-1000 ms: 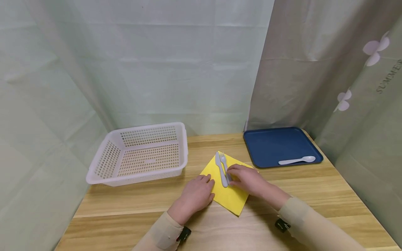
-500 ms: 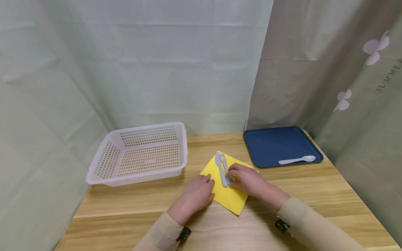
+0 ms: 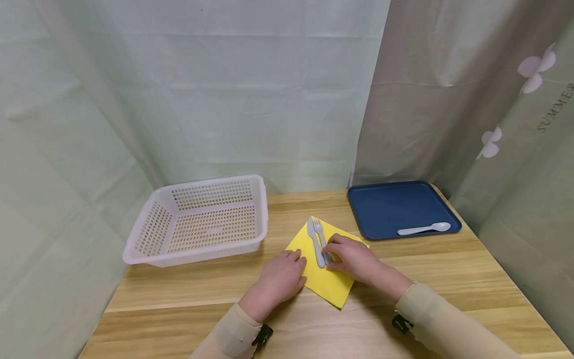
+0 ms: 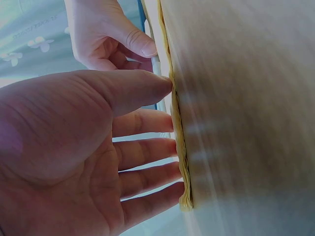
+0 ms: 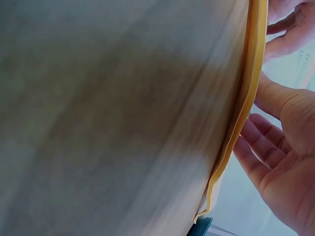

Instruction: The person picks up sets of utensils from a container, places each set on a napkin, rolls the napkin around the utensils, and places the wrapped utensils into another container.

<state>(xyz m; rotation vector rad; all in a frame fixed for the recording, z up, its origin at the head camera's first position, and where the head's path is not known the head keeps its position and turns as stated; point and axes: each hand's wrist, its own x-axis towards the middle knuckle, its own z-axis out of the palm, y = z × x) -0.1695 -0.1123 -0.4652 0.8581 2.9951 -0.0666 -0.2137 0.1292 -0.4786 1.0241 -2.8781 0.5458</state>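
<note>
Barely anything moved since earlier frame — right hand pinches fork by handle beside knife, both on yellow napkin, lower centre of frame. Left hand, fingers extended, rests on napkin's left edge — fork's placement looks nearly settled.

A: Straight ahead, a pale, creased curtain fills the back and left!
B: And right, a darker grey-brown panel, then printed flowers and slanting "SUMMER" lettering on greenish cloth!
A: Below, the wood-grained desk stretches back towards the curtain, a soft gleam across its near side.
</note>
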